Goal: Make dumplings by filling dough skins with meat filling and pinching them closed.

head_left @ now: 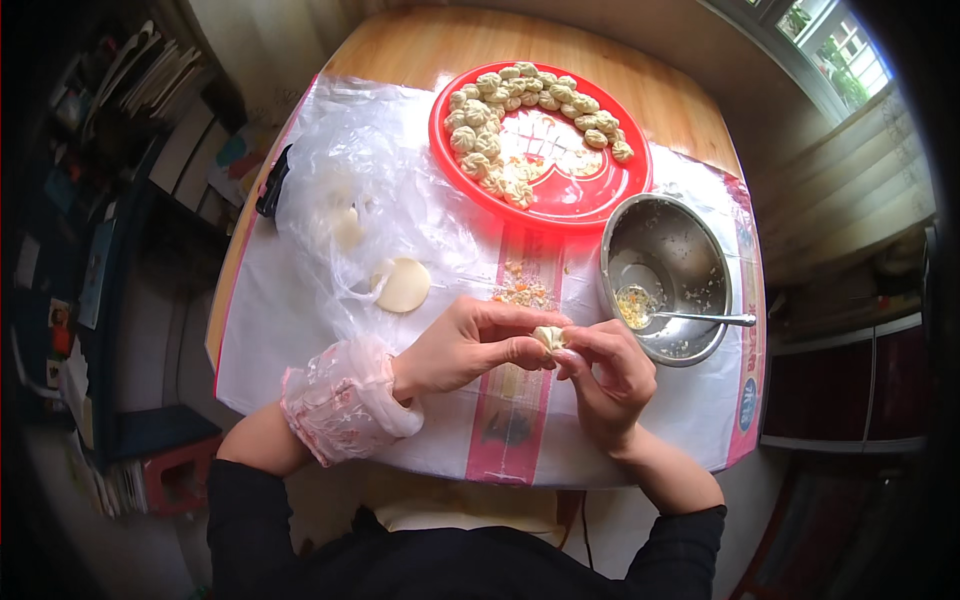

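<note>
Both hands meet above the front middle of the table around a small pleated dumpling (550, 338). My left hand (472, 345), a pink lace cuff (352, 401) at its wrist, steadies the dumpling between thumb and fingers. The fingertips of my right hand (616, 367) pinch its gathered top from the other side. A round dough wrapper (403, 286) lies left of the hands, partly under a clear plastic bag (337, 172) with more pale wrappers inside. Beyond the fingers, crumbs of chopped filling (523, 294) are scattered on the sheet.
A red round tray (555, 202) holds many pleated dumplings (476, 112) along its far and left sides. To the right stands a steel bowl (675, 255) with a little filling (634, 304) and a spoon (705, 318). A white plastic sheet (300, 322) covers most of the wooden table (525, 37).
</note>
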The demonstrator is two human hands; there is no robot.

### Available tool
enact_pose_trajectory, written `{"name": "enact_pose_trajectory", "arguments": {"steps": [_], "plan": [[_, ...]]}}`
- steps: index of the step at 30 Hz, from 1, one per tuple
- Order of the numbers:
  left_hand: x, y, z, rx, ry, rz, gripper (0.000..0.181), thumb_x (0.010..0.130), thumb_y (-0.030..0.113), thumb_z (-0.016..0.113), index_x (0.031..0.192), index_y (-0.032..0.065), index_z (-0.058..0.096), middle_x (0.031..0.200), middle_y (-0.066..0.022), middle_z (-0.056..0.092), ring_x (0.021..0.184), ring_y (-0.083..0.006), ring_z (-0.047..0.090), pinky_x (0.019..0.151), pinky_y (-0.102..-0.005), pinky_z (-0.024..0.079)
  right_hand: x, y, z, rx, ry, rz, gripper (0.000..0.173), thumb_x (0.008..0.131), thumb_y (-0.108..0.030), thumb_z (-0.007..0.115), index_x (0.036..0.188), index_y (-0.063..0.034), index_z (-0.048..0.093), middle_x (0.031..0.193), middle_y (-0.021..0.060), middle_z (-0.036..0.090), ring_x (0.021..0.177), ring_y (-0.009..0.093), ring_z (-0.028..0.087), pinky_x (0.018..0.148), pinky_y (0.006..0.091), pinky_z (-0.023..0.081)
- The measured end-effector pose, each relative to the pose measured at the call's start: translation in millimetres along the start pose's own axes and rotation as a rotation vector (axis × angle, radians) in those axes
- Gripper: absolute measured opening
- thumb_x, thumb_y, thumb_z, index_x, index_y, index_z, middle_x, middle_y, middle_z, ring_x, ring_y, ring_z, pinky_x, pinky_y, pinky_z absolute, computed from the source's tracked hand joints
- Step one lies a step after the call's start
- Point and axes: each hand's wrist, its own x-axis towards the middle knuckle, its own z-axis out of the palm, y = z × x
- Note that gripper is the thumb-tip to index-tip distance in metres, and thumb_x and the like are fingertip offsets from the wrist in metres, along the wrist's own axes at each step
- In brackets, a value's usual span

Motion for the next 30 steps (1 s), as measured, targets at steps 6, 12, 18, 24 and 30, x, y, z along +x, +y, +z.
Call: {"name": "enact_pose_trajectory", "arguments": {"steps": [6, 12, 18, 24, 30], "plan": [[0.4, -0.8, -0.4, 0.024, -0.008, -0.008, 0.037, 0.092, 0.002, 0.06, 0.129, -0.0019, 0.056, 0.111, -0.012, 0.067, 0.1, -0.0152, 0.065, 0.09, -0.028, 0.052, 0.0, -1.6, 1.1, -0.047, 0.005, -0.064, 0.022, 0.073, 0.011, 0.072, 0.093, 0.0025, 0.068, 0.08, 0.0111, 0.063, 0.066, 0.015, 0.06, 0.057, 0.0238, 0.048], [0.2, 2.0, 1.2, 0.055, -0.028, 0.031, 0.042, 0.088, -0.004, 0.062, 0.129, -0.0018, 0.054, 0.112, -0.0108, 0.066, 0.101, -0.0162, 0.065, 0.088, -0.0282, 0.054, 1.0, 1.0, -0.2, -0.032, -0.014, -0.024, 0.022, 0.073, 0.011, 0.072, 0.092, 0.0021, 0.068, 0.079, 0.0103, 0.063, 0.067, 0.015, 0.061, 0.057, 0.0246, 0.049], [-0.3, 1.8, -0.9, -0.017, 0.004, -0.027, 0.042, 0.088, -0.003, 0.063, 0.129, -0.0017, 0.054, 0.108, -0.0128, 0.067, 0.099, -0.0171, 0.066, 0.087, -0.0289, 0.055, 0.8, -2.0, 0.0, 0.004, -0.021, -0.051, 0.022, 0.074, 0.011, 0.071, 0.094, 0.0016, 0.067, 0.079, 0.0099, 0.062, 0.068, 0.016, 0.061, 0.057, 0.0259, 0.05], [-1.7, -4.0, 1.2, -0.015, 0.003, -0.028, 0.036, 0.093, 0.005, 0.06, 0.128, -0.002, 0.056, 0.106, -0.0134, 0.068, 0.096, -0.017, 0.067, 0.086, -0.029, 0.055, -1.6, -2.5, -1.3, -0.082, -0.027, -0.113, 0.025, 0.074, 0.01, 0.072, 0.097, 0.0005, 0.068, 0.081, 0.0113, 0.064, 0.069, 0.019, 0.063, 0.058, 0.0283, 0.051], [0.6, -2.7, 1.0, 0.023, 0.006, -0.034, 0.036, 0.095, 0.008, 0.058, 0.13, -0.0003, 0.055, 0.104, -0.0075, 0.067, 0.095, -0.0149, 0.065, 0.087, -0.0269, 0.053, 2.7, -6.4, -0.3, -0.213, -0.025, -0.222, 0.028, 0.073, 0.01, 0.073, 0.099, -0.0001, 0.069, 0.081, 0.0115, 0.064, 0.069, 0.02, 0.063, 0.058, 0.029, 0.052]]}}
